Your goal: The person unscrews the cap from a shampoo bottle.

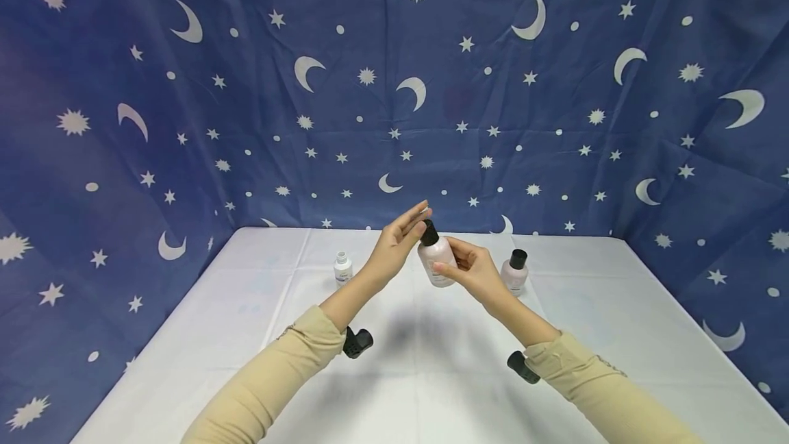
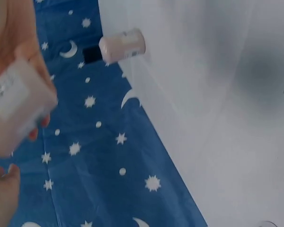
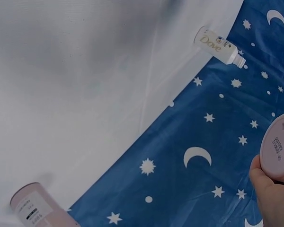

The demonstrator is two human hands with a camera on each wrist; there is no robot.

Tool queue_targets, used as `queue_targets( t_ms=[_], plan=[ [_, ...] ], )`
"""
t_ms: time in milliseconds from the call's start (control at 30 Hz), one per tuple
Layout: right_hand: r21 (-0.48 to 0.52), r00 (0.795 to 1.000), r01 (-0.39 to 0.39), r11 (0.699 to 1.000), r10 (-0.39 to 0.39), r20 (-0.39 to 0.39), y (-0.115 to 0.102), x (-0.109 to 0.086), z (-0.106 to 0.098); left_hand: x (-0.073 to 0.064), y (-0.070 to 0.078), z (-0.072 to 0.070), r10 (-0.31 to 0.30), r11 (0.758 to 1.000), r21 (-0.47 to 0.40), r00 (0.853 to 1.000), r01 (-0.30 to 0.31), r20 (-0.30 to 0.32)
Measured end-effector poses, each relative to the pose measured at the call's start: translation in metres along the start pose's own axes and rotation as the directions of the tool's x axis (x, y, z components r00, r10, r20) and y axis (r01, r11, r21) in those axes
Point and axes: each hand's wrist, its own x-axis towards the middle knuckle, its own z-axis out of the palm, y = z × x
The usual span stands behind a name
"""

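Above the middle of the table, my right hand (image 1: pixel 477 271) grips a pale pink bottle (image 1: pixel 439 262) by its body, thumb across the front. My left hand (image 1: pixel 394 242) is at its black cap (image 1: pixel 429 232), thumb against the cap's side and the other fingers reaching over behind it. The bottle leans slightly to the left. A tiny white spot shows by the left fingertips; what it is I cannot tell. In the right wrist view the bottle's oval base (image 3: pixel 278 147) carries printed characters. The left wrist view shows the bottle body (image 2: pixel 26 106) blurred, its cap out of frame.
A small white Dove bottle (image 1: pixel 342 270) with a bare threaded neck stands behind my left forearm. Another pink bottle (image 1: pixel 514 273) with a black cap stands right of my right hand. A white cloth (image 1: pixel 419 389) covers the table; a blue moon-and-star curtain (image 1: pixel 382 88) hangs behind.
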Motion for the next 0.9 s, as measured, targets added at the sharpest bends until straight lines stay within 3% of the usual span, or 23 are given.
queue_targets(
  t_ms=[167, 433, 600, 700, 900],
  plan=[
    [-0.005, 1.000, 0.004, 1.000, -0.004, -0.001, 0.002, -0.004, -0.004, -0.003, 0.004, -0.011, 0.024, 0.999, 0.028, 0.996, -0.026, 0.089],
    [-0.002, 1.000, -0.004, 1.000, 0.004, 0.015, 0.002, -0.007, -0.007, -0.007, 0.004, -0.014, 0.020, 1.000, 0.003, 0.981, -0.021, 0.192],
    [-0.009, 0.999, 0.004, 1.000, -0.004, 0.034, 0.001, -0.006, -0.006, -0.007, 0.003, -0.013, 0.009, 0.995, 0.097, 0.988, -0.024, 0.154],
    [-0.009, 0.998, 0.029, 1.000, -0.029, 0.051, 0.000, -0.005, -0.006, -0.005, 0.004, -0.012, 0.041, 0.988, 0.145, 0.993, -0.056, 0.106],
    [0.000, 0.997, 0.043, 0.999, -0.043, 0.056, -0.001, -0.002, -0.005, -0.006, 0.004, -0.011, 0.084, 0.984, 0.153, 0.996, -0.089, 0.042]
  ],
)
